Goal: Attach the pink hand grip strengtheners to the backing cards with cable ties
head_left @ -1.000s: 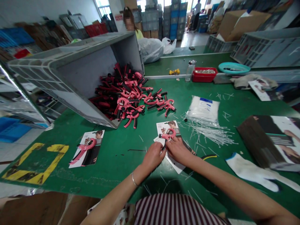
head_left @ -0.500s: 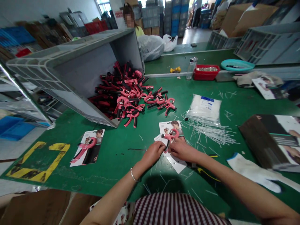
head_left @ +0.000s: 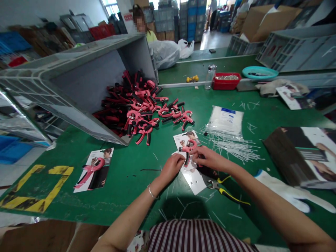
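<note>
A pink and black hand grip strengthener (head_left: 187,154) lies on a printed card (head_left: 179,139), with a second card (head_left: 195,182) below it. At their left edge my left hand (head_left: 172,168) is closed, fingertips pinched beside the black handle; what is between them is hidden. My right hand (head_left: 210,158) closes its bent fingers around the other handle, which it partly covers. Yellow-handled pliers (head_left: 223,190) lie just below my right forearm. Off to the left, another strengthener (head_left: 93,167) rests on its own card (head_left: 106,166).
A grey crate (head_left: 86,73) on its side spills many strengtheners (head_left: 141,105). White cable ties (head_left: 233,147) lie by their bag (head_left: 225,120). Stacked printed cards (head_left: 296,157) and a white glove (head_left: 283,190) sit at right. Beyond are a bottle (head_left: 210,77) and red tray (head_left: 227,82).
My right hand has shifted up and its fingers have loosened somewhat, uncovering more of the pliers. My left hand stays pinched at the handle. The view has turned slightly right.
</note>
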A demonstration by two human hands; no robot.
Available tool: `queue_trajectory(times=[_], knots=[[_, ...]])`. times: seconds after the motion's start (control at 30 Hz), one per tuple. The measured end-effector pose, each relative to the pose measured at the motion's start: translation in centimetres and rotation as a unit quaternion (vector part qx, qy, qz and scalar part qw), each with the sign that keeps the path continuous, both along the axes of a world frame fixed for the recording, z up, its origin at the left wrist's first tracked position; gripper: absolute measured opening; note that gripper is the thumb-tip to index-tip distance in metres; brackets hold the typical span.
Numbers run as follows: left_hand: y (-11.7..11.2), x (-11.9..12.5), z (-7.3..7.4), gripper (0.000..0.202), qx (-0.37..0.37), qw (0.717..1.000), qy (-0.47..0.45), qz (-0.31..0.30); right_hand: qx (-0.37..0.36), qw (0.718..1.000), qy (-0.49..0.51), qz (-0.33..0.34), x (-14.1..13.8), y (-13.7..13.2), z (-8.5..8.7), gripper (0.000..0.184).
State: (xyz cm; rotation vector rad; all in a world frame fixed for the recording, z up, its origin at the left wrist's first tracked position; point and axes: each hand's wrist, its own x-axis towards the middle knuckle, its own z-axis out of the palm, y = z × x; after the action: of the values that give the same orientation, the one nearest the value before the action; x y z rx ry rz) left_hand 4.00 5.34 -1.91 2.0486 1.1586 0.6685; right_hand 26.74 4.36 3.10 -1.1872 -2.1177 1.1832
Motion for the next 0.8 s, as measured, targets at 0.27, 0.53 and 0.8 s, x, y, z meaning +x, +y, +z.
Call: queue_trajectory(times=[0.27, 0.53, 0.8], knots=[[-0.3, -0.1, 0.0, 0.015, 0.030, 0.999, -0.014, 0.016, 0.198, 0.954, -0.210, -0.086, 0.8, -1.3, -1.9, 0.023], [-0.1, 1.4, 0.2, 0.010, 0.037, 0.999, -0.037, 0.009, 0.145, 0.969, -0.192, -0.063, -1.2, -0.9, -2.2, 0.010], [-0.1, 1.0, -1.3, 0.010, -0.049, 0.989, -0.132, 0.052, 0.148, 0.981, -0.074, -0.104, -2.6, -0.7, -3.2, 0.015]])
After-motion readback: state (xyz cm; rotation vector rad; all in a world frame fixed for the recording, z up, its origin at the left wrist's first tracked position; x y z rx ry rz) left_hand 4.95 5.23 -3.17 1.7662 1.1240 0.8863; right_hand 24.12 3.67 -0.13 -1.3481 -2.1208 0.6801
